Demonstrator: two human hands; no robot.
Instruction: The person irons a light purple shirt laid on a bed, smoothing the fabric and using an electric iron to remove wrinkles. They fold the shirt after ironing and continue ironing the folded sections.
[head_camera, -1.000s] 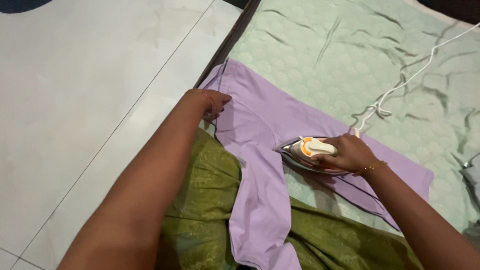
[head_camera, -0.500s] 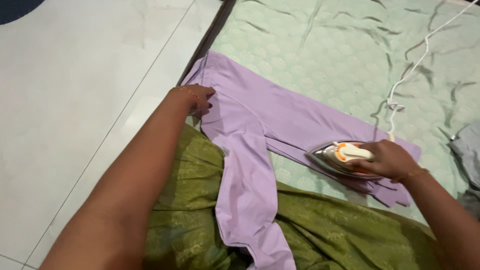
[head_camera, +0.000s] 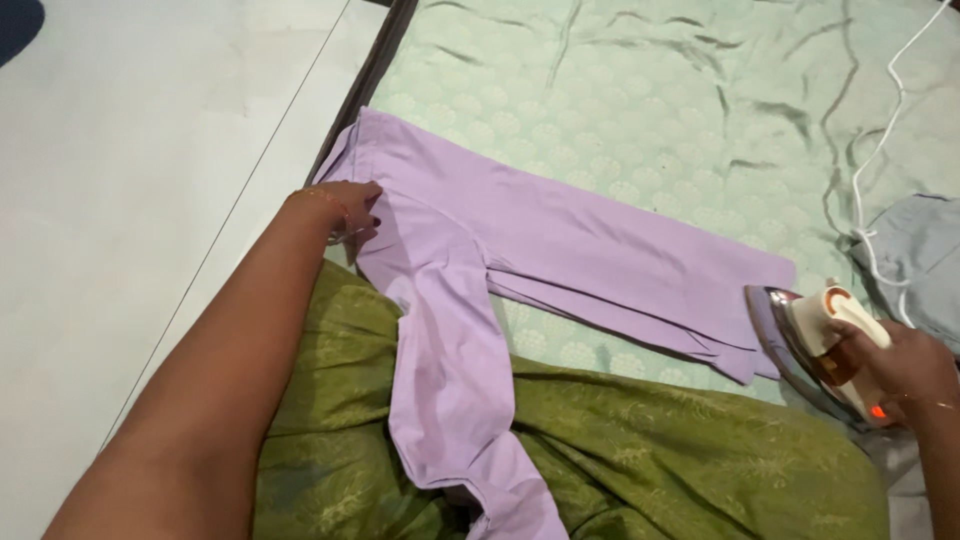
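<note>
A pair of lilac trousers (head_camera: 560, 250) lies spread on a pale green patterned sheet (head_camera: 650, 110), one leg stretched to the right and the other hanging over my green-clad lap (head_camera: 640, 460). My left hand (head_camera: 350, 208) presses flat on the waist end of the trousers near the bed's edge. My right hand (head_camera: 900, 365) grips the handle of a white and orange electric iron (head_camera: 815, 350), which is tilted up on its side just past the hem of the stretched leg.
The iron's white cord (head_camera: 885, 130) runs up across the sheet to the top right. A grey cloth (head_camera: 920, 255) lies at the right edge. A dark bed frame edge (head_camera: 365, 80) separates the sheet from the pale tiled floor (head_camera: 130, 180) on the left.
The iron has slid right along the trouser leg, off its hem, and is now tilted up. My left hand stays on the waist. The view has shifted right.
</note>
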